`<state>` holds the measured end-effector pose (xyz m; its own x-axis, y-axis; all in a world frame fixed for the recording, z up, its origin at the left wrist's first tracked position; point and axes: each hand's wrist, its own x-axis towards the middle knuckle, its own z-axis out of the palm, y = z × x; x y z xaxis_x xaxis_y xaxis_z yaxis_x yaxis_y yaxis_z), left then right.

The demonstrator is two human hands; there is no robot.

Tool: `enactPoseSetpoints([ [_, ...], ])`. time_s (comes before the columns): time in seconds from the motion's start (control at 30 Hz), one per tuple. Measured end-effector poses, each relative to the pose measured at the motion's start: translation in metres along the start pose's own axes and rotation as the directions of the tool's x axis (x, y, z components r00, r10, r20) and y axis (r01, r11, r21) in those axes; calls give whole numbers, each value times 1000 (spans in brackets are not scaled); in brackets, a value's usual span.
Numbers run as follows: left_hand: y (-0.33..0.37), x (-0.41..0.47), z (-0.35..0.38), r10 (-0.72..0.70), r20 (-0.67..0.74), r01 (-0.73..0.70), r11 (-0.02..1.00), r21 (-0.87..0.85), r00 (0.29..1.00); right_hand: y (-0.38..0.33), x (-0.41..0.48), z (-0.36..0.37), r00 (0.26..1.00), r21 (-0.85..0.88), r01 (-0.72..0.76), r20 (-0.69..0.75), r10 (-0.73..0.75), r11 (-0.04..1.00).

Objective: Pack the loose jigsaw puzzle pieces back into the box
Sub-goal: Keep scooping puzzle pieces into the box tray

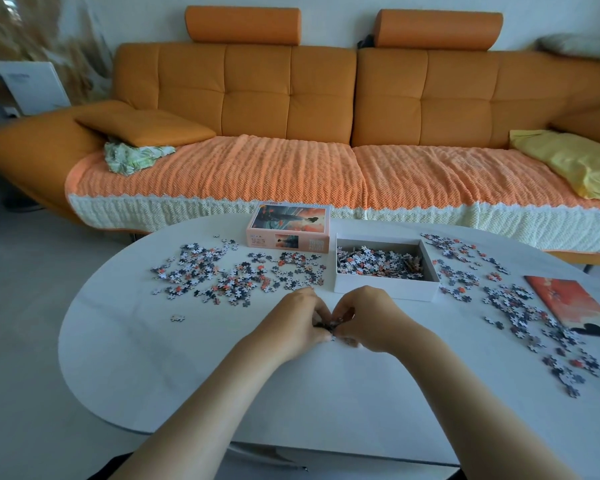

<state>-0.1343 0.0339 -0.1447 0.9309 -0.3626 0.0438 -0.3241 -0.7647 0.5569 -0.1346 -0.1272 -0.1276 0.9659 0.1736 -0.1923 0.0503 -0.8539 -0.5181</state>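
The open white puzzle box point(385, 291) sits mid-table, partly filled with pieces. Just in front of it, my left hand point(300, 323) and my right hand point(368, 320) are cupped together on the white table point(187, 368), fingers curled round a small heap of puzzle pieces point(329, 328) between them. Loose pieces lie spread to the left point(229, 275) and to the right point(520, 306) of the box. One stray piece point(177, 318) lies alone at the left.
The box lid point(289, 225) with the picture stands behind the left spread. A red picture sheet point(575, 306) lies at the table's right edge. An orange sofa point(291, 98) runs behind the table.
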Motion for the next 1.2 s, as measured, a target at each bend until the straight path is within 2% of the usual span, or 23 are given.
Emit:
enactPoseSetpoints([
  [0.2,-1,0,0,-46,-17,45,997,-63,999,2,2,-2,1000,72,-15,26,14,997],
  [0.33,1,6,-3,-76,-10,72,975,-211,997,9,4,-9,998,177,-46,49,38,983],
  [0.43,7,17,-7,-115,-64,90,947,-310,991,12,7,-21,999,255,-14,-36,24,967],
  [0.53,16,35,-14,-101,-132,27,879,-475,986,14,11,-38,982,325,40,-189,23,945],
  [0.6,22,50,-16,-93,-190,-16,861,-509,977,18,16,-47,961,353,79,-277,23,932],
  [0.67,26,65,-14,-70,-248,-59,875,-480,966,22,24,-52,934,335,110,-356,17,936],
  [0.77,30,83,-5,-17,-294,-106,912,-396,956,27,35,-54,898,185,136,-438,-43,973],
  [0.97,24,94,6,139,-264,-165,983,-77,954,44,45,-52,939,-9,41,-342,-41,999],
  [1.1,16,96,9,211,-290,-188,977,103,933,47,42,-49,935,-59,69,-343,-85,996],
  [1.2,13,87,12,179,-382,-162,984,77,907,50,40,-44,942,-117,102,-308,-134,988],
])
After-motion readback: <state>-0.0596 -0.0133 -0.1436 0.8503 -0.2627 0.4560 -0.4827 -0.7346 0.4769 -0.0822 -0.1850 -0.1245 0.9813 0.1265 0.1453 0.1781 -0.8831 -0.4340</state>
